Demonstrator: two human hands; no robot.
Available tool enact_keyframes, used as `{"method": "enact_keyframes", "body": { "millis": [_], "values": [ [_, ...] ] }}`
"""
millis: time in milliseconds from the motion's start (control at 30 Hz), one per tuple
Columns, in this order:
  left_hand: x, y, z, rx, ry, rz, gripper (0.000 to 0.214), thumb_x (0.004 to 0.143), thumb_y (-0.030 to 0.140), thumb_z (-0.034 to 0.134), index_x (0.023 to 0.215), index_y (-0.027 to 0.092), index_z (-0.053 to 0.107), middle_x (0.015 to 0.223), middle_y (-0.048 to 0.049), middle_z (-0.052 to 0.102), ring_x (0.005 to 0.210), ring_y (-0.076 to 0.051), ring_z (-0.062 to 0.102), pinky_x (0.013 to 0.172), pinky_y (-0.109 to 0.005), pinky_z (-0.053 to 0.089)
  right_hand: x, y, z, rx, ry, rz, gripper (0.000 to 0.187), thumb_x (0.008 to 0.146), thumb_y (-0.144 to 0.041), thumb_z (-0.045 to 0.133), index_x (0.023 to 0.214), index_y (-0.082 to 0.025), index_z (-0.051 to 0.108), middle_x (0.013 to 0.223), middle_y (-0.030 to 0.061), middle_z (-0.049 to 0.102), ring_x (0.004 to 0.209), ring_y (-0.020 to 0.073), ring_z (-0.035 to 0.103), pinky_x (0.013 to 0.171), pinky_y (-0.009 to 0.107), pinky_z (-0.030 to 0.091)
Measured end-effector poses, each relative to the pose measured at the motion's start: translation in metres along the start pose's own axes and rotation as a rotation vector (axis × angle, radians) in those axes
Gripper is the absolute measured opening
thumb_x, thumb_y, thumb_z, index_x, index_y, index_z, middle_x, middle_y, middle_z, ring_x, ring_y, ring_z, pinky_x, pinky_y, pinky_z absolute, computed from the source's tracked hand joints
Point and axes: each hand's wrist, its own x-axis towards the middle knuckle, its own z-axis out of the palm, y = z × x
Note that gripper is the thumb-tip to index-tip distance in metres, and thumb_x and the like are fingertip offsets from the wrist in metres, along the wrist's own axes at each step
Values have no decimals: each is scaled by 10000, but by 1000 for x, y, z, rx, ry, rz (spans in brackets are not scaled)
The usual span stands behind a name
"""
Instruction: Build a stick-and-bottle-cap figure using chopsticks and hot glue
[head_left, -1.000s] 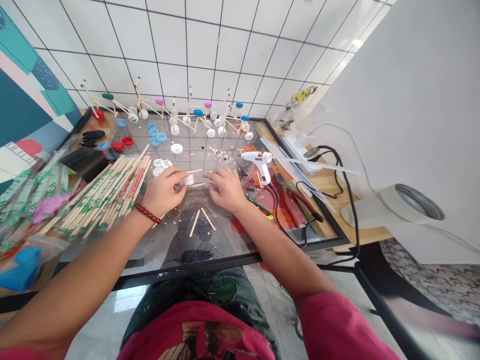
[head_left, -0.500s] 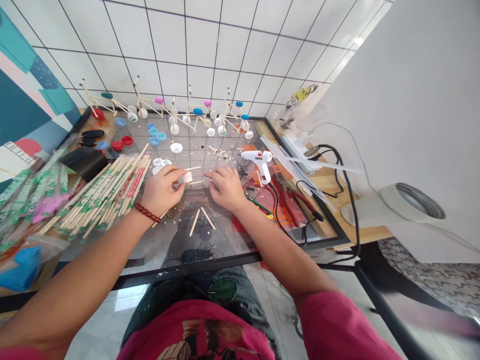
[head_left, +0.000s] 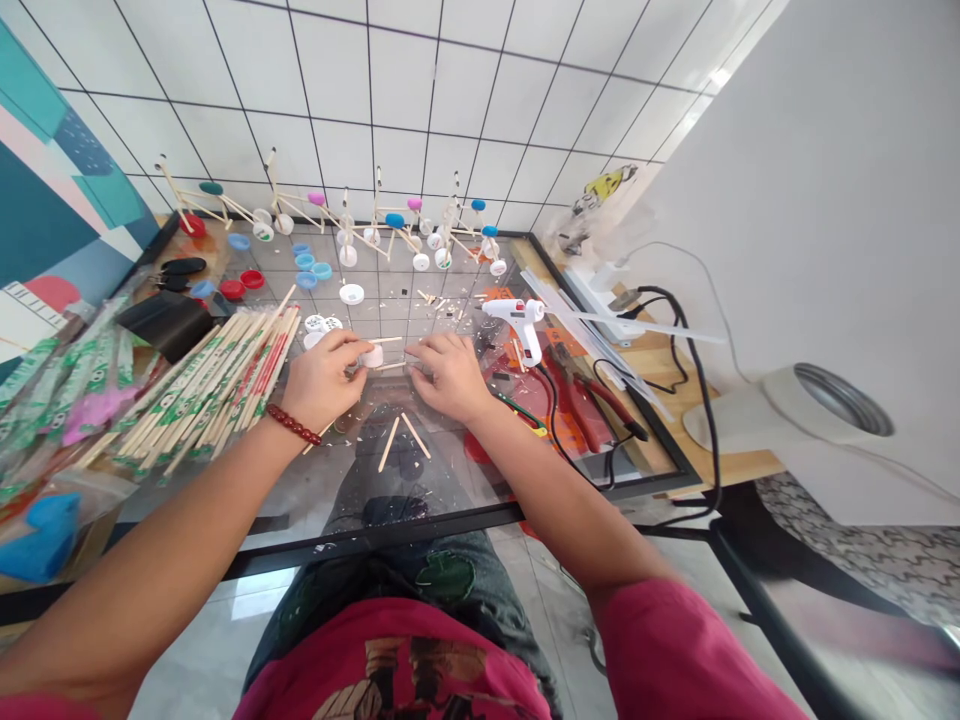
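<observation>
Both hands are meeting over the glass desk (head_left: 300, 500). I am pinching a small white cap (head_left: 371, 355) with my left hand (head_left: 326, 375), fingers clamped on it, just off the desk. A thin stick (head_left: 391, 366) is running from the cap to my right hand (head_left: 450, 375), which is curling over its end; cannot tell if it is gripping. Glue gun (head_left: 517, 322) is lying just beside the right hand.

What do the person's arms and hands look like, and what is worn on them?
The left hand and the right hand wear no gloves. A bracelet of dark red beads circles the left wrist. The right arm leaves a short magenta sleeve.
</observation>
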Motion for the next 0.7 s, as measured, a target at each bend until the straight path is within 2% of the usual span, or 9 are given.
{"method": "enact_keyframes", "body": {
  "millis": [133, 700],
  "values": [
    [1, -1, 0, -14, -8, -10, 325, 878, 221, 618, 1125, 194, 828, 1186, -110, 756, 782, -216, 720, 770, -386, 632, 0, 0, 0, 0, -6, 0, 353, 1033, -280, 593, 1340, -243, 763, 1298, 100, 753, 1224, 310, 617, 998, 423, 392],
    [0, -2, 1, -7, 14, -1, 301, 876, 221, 619, 1092, 203, 828, 1176, -98, 761, 780, -208, 716, 802, -379, 631, 0, 2, 3, -13, 4, -4, 351, 1023, -285, 602, 1331, -242, 763, 1288, 99, 752, 1224, 304, 611, 995, 413, 373]
  ]
}}
